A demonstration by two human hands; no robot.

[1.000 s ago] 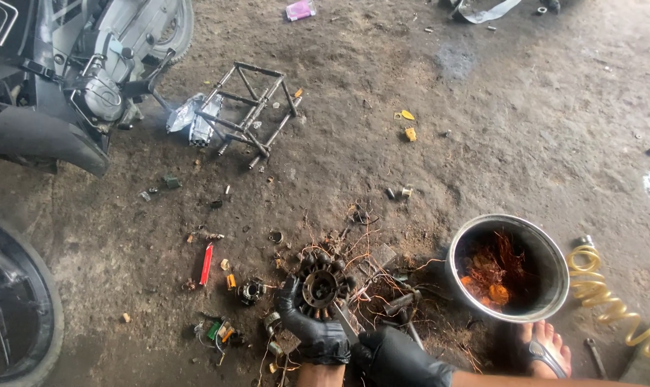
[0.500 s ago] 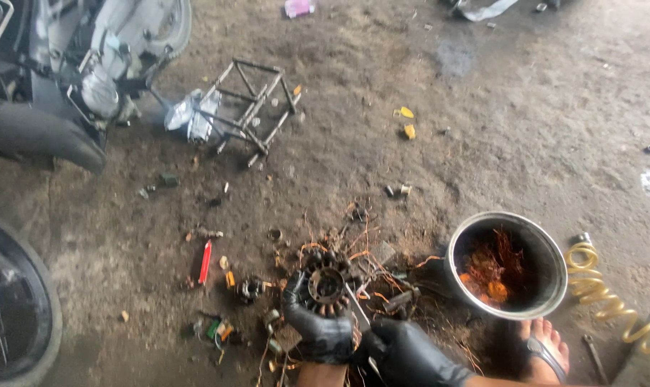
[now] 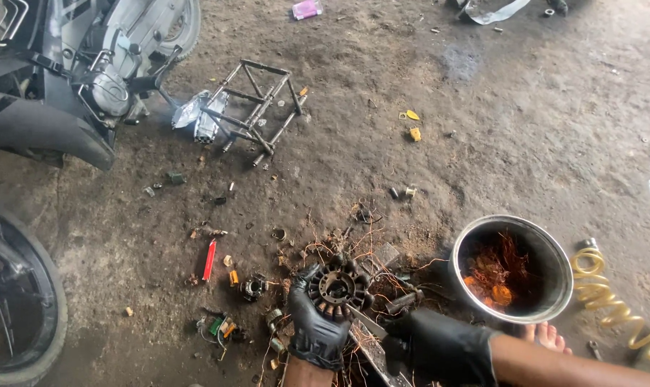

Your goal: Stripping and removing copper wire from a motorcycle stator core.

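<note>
Workshop floor, bare oil-stained concrete (image 3: 482, 143), littered with copper strands and small parts. At its near edge we record our left hand (image 3: 318, 326), black-gloved, fingers curled over the lower rim of a round stator core (image 3: 338, 285), which sits on the ground just in front of us among loose wire. Our right hand (image 3: 432, 347), also gloved, is closed around a flat metal tool (image 3: 371, 342) whose blade points toward the core's underside; how firm that grip is we cannot quite tell at the frame's edge. We judge the core heavy, rigid laminated steel, greasy enough to slip, with sharp pole teeth and springy wire ends; the outer rim or centre bore looks the safest hold. Outward: a steel bowl (image 3: 554, 279) of stripped copper to the right, a yellow coiled hose (image 3: 611, 301) beyond it, a red-handled tool (image 3: 209, 259) to the left, a metal frame (image 3: 257, 107) farther off, and a motorcycle (image 3: 59, 86) at upper left.
</note>
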